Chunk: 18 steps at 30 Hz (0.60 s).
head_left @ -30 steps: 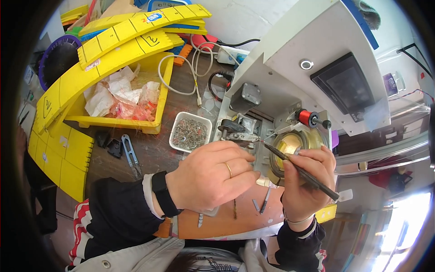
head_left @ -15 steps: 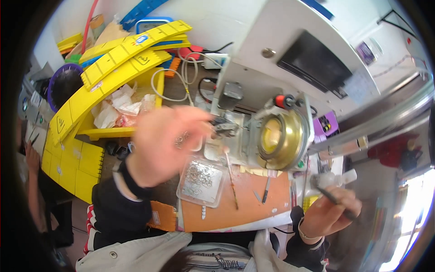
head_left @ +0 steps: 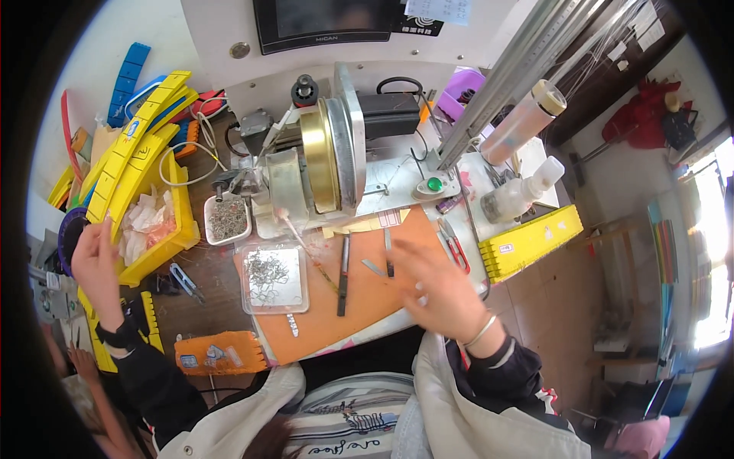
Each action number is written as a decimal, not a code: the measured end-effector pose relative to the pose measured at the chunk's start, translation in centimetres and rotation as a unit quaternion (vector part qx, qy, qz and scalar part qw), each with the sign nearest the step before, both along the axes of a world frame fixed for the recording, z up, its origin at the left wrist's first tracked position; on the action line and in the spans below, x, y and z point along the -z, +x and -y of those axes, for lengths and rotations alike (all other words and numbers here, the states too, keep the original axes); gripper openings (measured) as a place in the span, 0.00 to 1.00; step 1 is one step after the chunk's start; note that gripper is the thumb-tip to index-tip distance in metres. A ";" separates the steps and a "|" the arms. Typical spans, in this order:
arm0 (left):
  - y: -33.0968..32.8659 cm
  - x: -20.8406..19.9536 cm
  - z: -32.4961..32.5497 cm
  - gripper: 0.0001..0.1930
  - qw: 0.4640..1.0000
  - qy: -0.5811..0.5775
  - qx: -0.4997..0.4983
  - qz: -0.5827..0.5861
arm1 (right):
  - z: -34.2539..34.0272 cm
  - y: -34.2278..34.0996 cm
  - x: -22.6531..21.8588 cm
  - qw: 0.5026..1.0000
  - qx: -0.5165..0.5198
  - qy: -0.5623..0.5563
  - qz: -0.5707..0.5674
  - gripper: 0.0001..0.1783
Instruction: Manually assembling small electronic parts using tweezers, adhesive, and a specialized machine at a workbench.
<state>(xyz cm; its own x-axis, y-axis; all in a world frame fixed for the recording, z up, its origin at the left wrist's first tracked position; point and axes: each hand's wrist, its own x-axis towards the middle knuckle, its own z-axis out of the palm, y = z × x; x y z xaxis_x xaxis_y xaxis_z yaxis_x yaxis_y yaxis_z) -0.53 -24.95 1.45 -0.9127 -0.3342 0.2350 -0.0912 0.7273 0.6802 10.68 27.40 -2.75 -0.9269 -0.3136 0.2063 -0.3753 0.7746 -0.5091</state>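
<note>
My left hand (head_left: 98, 268) is raised at the far left, beside the yellow box and in front of the purple bin. Its fingertips are pressed together; whatever they may pinch is too small to make out. My right hand (head_left: 443, 294), blurred by motion, hovers above the right part of the orange mat (head_left: 313, 329), fingers stretched out and nothing in them. Left of that hand a dark slim tool (head_left: 343, 275) lies on the mat, near a small knife-like blade (head_left: 388, 252). A clear square tray (head_left: 275, 279) of tiny metal pieces sits at the mat's left edge.
A machine with a brass-coloured wheel (head_left: 319, 161) stands behind the mat. Paper scraps fill the yellow box (head_left: 183, 214). On the right are a clear bottle (head_left: 527, 191), a yellow block (head_left: 531, 243) and red-handled pliers (head_left: 456, 249). Another person's hand (head_left: 84, 363) shows lower left.
The view has swung to the right. My left hand has left the machine's front and moved left. My right hand has put down the dark tool, now on the mat, and come inward.
</note>
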 end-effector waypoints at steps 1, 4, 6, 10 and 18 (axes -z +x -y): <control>0.6 -0.7 3.4 0.16 0.995 -0.052 -0.024 0.083 | -1.2 0.1 -0.6 0.998 0.049 -0.020 -0.018 0.23; -0.4 0.8 1.6 0.19 0.952 -0.301 0.049 -0.009 | -3.7 -0.1 -0.7 0.980 0.200 -0.002 -0.010 0.17; -0.4 1.1 -2.8 0.19 0.848 -0.475 0.132 -0.193 | -5.0 -0.5 0.2 0.955 0.295 0.030 0.014 0.14; 1.2 -2.5 -11.8 0.20 0.947 0.045 0.314 -0.053 | -6.3 -0.7 3.7 0.934 0.303 0.188 0.010 0.11; -4.1 -4.4 -19.8 0.16 0.918 0.012 0.370 -0.142 | -5.4 -0.5 -0.3 0.954 0.284 0.090 0.006 0.06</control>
